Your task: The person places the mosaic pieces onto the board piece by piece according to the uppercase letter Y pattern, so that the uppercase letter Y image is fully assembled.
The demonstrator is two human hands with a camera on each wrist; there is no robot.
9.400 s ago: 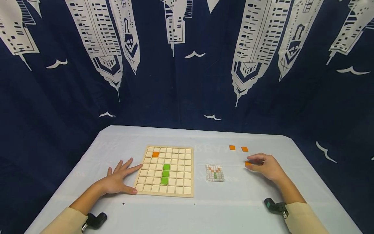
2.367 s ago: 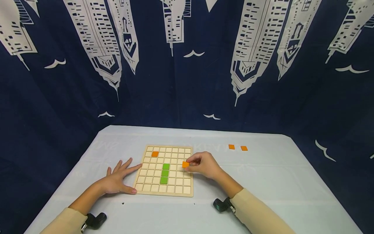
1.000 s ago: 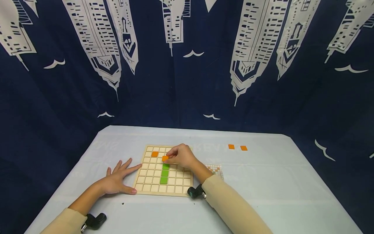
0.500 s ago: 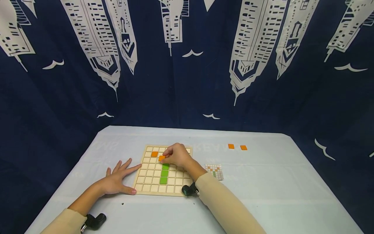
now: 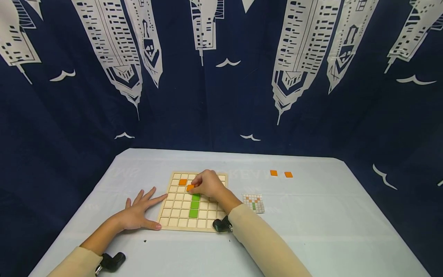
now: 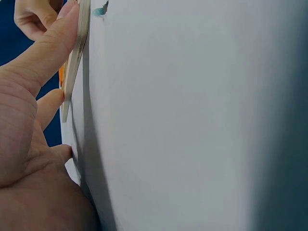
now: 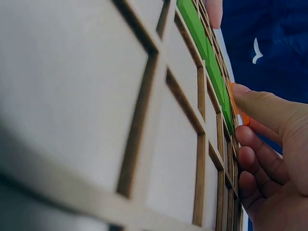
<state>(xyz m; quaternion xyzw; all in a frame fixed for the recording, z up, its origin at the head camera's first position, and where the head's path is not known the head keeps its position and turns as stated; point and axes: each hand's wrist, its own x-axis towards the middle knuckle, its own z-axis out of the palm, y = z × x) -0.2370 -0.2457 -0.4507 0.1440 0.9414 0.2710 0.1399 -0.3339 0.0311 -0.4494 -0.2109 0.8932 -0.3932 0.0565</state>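
Observation:
My right hand [image 5: 209, 184] pinches an orange square tile [image 5: 190, 188] between thumb and fingers, low over the wooden grid board [image 5: 166, 222]. That tile is just up and left of the top of a column of green tiles [image 5: 194, 205]. Another orange tile [image 5: 182, 182] sits in a cell near the board's upper left. With fingers spread, my left hand [image 5: 136, 214] touches the board's left edge, its thumb at the lower left corner. In the right wrist view the held orange tile [image 7: 234, 99] shows partly behind the thumb. My right hand and forearm hide the board's right part.
Two loose orange tiles [image 5: 273, 173] lie at the back right of the white table [image 5: 328, 215]. A small pattern card [image 5: 253, 203] with a printed grid lies right of the board. A dark blue printed curtain [image 5: 214, 96] hangs behind the table.
My right hand has carried the orange tile from the table's right side over the board, moving left; lately it shifts only slightly left and down. My left hand stays put.

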